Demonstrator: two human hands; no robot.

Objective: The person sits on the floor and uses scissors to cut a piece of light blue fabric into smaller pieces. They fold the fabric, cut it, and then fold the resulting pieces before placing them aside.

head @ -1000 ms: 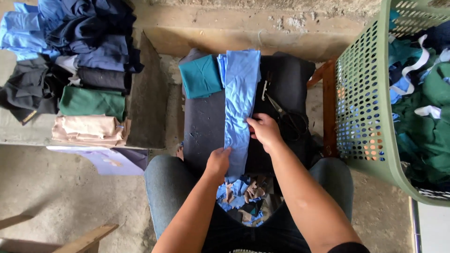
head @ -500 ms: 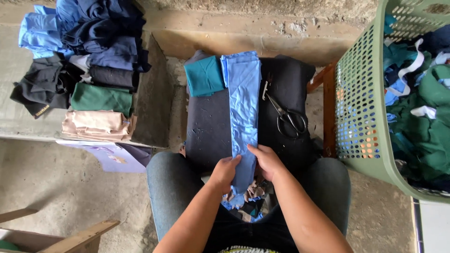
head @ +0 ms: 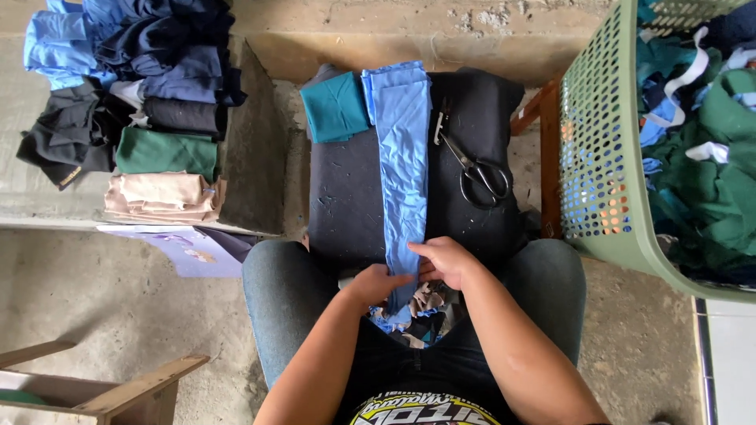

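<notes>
You sit with a dark padded board point(head: 346, 197) across your knees, and every place here is given from that board. One long light-blue cloth strip point(head: 403, 157) runs down its middle, from the far edge to the near edge, where its end hangs toward a heap of scraps point(head: 417, 311) in your lap. Both your hands meet at that near end: your left hand point(head: 378, 283) is closed on the strip's edge, and your right hand point(head: 449, 260) lies curled over it, fingers pressing the cloth, just beside the left.

The strip looks thin, soft and light; it will likely flop and slide, so the near end, pinched flat, seems the surest hold.

One folded teal piece point(head: 336, 106) sits on the board's far left corner. One pair of scissors point(head: 472, 161) lies right of the strip. One green plastic basket point(head: 622, 149) of cloth stands right of the board. One stack of folded fabric point(head: 150, 102) sits to its left.
</notes>
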